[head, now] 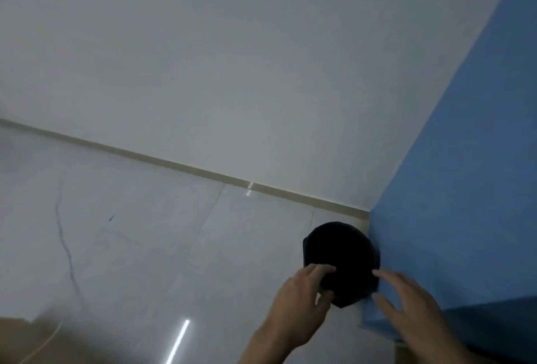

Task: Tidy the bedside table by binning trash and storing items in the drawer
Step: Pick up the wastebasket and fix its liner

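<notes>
A round black bin (pixel 340 250), lined with a dark bag, stands on the floor in the corner against a blue panel (pixel 465 189). My left hand (pixel 296 302) is at its near left rim, with fingers curled over the edge and thumb below, pinching it. My right hand (pixel 412 308) hovers at the near right rim, its fingers spread and one fingertip touching the edge; it holds nothing. The bin's inside is too dark to make out. Neither the bedside table nor the drawer is in view.
A glossy pale tiled floor (pixel 145 247) meets a white wall (pixel 232 58) along a beige skirting (pixel 174 163). A brown wooden surface with a pale cord (pixel 43 343) shows at the bottom left. A darker blue edge (pixel 494 331) lies under my right hand.
</notes>
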Demonstrator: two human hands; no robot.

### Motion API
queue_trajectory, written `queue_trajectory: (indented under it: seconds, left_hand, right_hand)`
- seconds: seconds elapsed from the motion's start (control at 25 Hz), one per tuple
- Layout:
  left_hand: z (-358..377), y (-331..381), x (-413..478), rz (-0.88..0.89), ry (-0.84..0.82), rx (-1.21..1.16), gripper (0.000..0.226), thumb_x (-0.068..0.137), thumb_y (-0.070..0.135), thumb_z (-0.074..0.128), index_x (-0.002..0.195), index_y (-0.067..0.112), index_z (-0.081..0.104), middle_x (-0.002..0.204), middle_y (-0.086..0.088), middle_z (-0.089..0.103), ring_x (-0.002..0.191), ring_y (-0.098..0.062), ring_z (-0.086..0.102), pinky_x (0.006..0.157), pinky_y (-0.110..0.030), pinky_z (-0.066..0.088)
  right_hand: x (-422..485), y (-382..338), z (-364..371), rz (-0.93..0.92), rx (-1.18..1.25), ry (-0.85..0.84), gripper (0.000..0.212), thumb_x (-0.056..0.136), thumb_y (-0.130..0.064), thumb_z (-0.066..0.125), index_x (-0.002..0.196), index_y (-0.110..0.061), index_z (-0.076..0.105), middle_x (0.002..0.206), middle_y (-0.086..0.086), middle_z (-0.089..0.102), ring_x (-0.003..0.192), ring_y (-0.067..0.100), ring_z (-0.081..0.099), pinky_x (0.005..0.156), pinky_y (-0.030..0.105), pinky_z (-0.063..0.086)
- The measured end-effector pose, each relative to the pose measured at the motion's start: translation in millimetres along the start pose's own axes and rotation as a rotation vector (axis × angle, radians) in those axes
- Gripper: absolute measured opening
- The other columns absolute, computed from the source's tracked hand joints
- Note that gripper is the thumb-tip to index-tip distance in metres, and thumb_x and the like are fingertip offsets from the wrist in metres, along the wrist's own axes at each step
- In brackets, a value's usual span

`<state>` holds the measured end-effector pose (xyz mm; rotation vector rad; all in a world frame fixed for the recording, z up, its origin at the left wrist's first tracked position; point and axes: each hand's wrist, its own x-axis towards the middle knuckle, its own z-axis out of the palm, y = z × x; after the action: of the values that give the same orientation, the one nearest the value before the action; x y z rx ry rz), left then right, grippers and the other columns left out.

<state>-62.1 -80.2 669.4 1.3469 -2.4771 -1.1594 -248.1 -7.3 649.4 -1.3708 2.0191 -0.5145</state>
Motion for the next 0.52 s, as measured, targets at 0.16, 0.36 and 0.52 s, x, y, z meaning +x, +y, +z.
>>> queue_trajectory:
  seconds: [0.16,0.36,0.52]
  left_hand:
    - [90,-94,76,-0.127,0.009,-0.023,0.042,0.098,0.029,0.043,0.14,0.026,0.04,0.144,0.006,0.047,0.128,-0.012,0.047,0.102,-0.023,0.038]
    - [225,-208,157,-0.068,-0.108,0.154,0.053,0.093,0.023,0.049,0.144,0.019,0.038,0.15,-0.002,0.041,0.137,-0.02,0.039,0.113,-0.03,0.032]
    - [310,-286,192,-0.032,-0.224,0.362,0.059,0.091,0.017,0.052,0.147,0.014,0.034,0.159,-0.005,0.024,0.15,-0.023,0.013,0.122,-0.042,0.007]
  right_hand:
    - [88,97,112,0.203,0.027,-0.033,0.041,0.087,-0.025,0.057,0.126,-0.014,0.05,0.131,0.006,0.054,0.115,0.021,0.052,0.095,0.027,0.04]
    - [166,221,252,0.103,-0.355,-0.111,0.069,0.077,-0.044,0.062,0.136,-0.021,0.034,0.141,0.0,0.041,0.129,0.019,0.037,0.108,0.037,0.03]
    - [189,297,320,0.065,-0.512,-0.168,0.059,0.084,-0.036,0.056,0.137,-0.022,0.034,0.143,-0.001,0.041,0.135,0.017,0.03,0.115,0.043,0.006]
